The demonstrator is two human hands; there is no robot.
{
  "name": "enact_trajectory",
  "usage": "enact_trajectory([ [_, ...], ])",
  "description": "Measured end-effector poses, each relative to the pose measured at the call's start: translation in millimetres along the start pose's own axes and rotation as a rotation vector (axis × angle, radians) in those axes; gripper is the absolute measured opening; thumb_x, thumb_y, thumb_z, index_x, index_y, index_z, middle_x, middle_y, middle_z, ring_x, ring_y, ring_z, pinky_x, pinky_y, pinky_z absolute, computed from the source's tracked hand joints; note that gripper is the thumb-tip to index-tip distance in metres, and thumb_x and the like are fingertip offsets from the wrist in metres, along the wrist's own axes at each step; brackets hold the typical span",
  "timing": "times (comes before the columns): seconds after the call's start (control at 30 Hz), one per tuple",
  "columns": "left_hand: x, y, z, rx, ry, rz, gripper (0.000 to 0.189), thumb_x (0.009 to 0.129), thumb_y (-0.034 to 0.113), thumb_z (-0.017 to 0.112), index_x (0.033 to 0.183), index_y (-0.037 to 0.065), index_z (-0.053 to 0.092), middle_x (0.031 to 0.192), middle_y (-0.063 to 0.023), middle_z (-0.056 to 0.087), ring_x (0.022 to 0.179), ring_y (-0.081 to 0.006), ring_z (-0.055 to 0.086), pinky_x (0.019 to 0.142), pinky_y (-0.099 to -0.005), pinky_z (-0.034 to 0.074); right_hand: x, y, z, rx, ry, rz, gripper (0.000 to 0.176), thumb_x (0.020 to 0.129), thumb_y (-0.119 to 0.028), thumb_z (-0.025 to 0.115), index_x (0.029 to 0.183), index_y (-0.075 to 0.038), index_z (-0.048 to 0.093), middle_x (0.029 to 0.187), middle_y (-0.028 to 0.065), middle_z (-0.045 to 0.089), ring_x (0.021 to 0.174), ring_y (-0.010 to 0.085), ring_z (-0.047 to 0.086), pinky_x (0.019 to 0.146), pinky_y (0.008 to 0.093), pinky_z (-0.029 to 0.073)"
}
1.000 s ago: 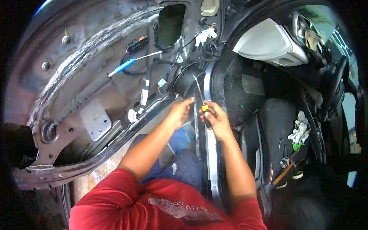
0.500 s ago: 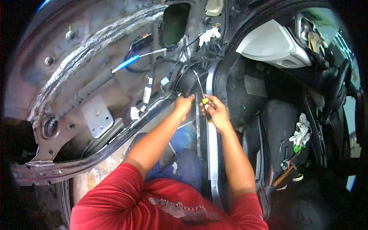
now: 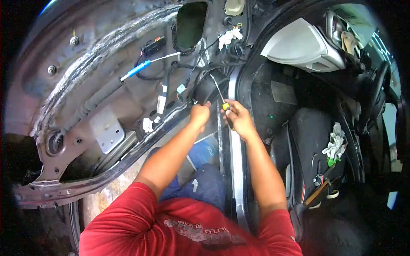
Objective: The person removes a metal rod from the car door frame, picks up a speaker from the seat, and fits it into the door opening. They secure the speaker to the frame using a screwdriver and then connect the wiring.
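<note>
Clamps the right hand (image 3: 237,118) round the handle of a slim screwdriver with yellow-and-black grip and thin steel shaft (image 3: 224,106). Holds it just right of the left hand (image 3: 199,114), near but not touching. Points its tip up and slightly left, long axis steeply tilted, into the black round housing (image 3: 206,87) on the stripped grey metal car door (image 3: 106,81). Curls the left hand at that housing's lower rim; cannot tell whether clamped on anything.

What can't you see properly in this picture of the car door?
All in the head view:
- Tip of the screwdriver: too thin, lost against the dark round opening.
- Its handle: mostly wrapped by the right hand.
- Fingers of the left hand: curled away behind its back, so any grasp is hidden.
- Print on the red shirt: blurred, too small to read.
</note>
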State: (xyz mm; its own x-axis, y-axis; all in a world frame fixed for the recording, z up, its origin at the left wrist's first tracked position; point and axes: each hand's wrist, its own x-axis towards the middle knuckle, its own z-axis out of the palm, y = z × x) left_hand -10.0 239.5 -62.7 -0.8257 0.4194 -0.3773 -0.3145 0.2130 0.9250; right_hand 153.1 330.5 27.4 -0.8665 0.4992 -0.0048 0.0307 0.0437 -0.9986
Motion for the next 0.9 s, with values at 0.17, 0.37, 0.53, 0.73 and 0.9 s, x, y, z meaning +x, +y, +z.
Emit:
enact_trajectory([
  [0.17, -9.4, 4.2, -0.5, -0.080, -0.010, 0.043, 0.037, 0.103, 0.034, 0.068, 0.099, -0.002, 0.063, 0.090, -0.0135, 0.062, 0.078, -0.0234, 0.056, 0.067, -0.0409, 0.041, 4.0, -1.0, -0.9, -0.071, 0.009, -0.026, 0.043, 0.102, 0.002, 0.056, 0.145, -0.003, 0.057, 0.112, 0.0075, 0.073, 0.092, 0.0110, 0.065, 0.078, 0.0260, 0.052],
  [0.37, -6.4, 2.9, 1.8, -0.120, 0.025, 0.042, 0.034, 0.103, 0.031, 0.068, 0.079, 0.007, 0.061, 0.066, -0.0003, 0.054, 0.050, -0.0147, 0.043, 0.047, -0.0374, 0.031, 6.6, -4.7, -5.6, -0.168, 0.013, -0.072, 0.041, 0.102, 0.002, 0.057, 0.143, -0.004, 0.060, 0.111, 0.0066, 0.073, 0.090, 0.0116, 0.064, 0.077, 0.0288, 0.053],
  [0.53, -3.9, -0.9, 3.3, -0.122, 0.025, 0.065, 0.032, 0.103, 0.032, 0.069, 0.084, 0.007, 0.063, 0.068, -0.0005, 0.056, 0.051, -0.0149, 0.045, 0.048, -0.0366, 0.034, 0.5, -30.7, -5.1, -0.327, 0.065, -0.050, 0.041, 0.101, 0.003, 0.057, 0.142, 0.000, 0.061, 0.111, 0.0093, 0.075, 0.095, 0.0124, 0.068, 0.083, 0.0274, 0.053],
  [0.73, -30.4, 22.6, -5.1, -0.143, -0.002, -0.052, 0.030, 0.102, 0.031, 0.070, 0.087, 0.007, 0.064, 0.068, 0.0003, 0.055, 0.053, -0.0139, 0.046, 0.049, -0.0360, 0.035, 5.9, -35.2, -5.1, -0.407, 0.050, -0.085, 0.042, 0.099, 0.002, 0.060, 0.141, 0.001, 0.061, 0.116, 0.0138, 0.076, 0.099, 0.0149, 0.070, 0.087, 0.0293, 0.054],
  [0.9, -19.8, 16.1, -3.0, -0.146, 0.000, -0.043, 0.030, 0.103, 0.031, 0.068, 0.084, 0.009, 0.061, 0.066, 0.0021, 0.053, 0.049, -0.0125, 0.042, 0.045, -0.0349, 0.030, 8.2, -52.7, -8.0, -0.403, 0.054, 0.000, 0.038, 0.097, -0.005, 0.069, 0.133, 0.004, 0.062, 0.110, 0.0155, 0.077, 0.095, 0.0187, 0.071, 0.084, 0.0338, 0.055],
])
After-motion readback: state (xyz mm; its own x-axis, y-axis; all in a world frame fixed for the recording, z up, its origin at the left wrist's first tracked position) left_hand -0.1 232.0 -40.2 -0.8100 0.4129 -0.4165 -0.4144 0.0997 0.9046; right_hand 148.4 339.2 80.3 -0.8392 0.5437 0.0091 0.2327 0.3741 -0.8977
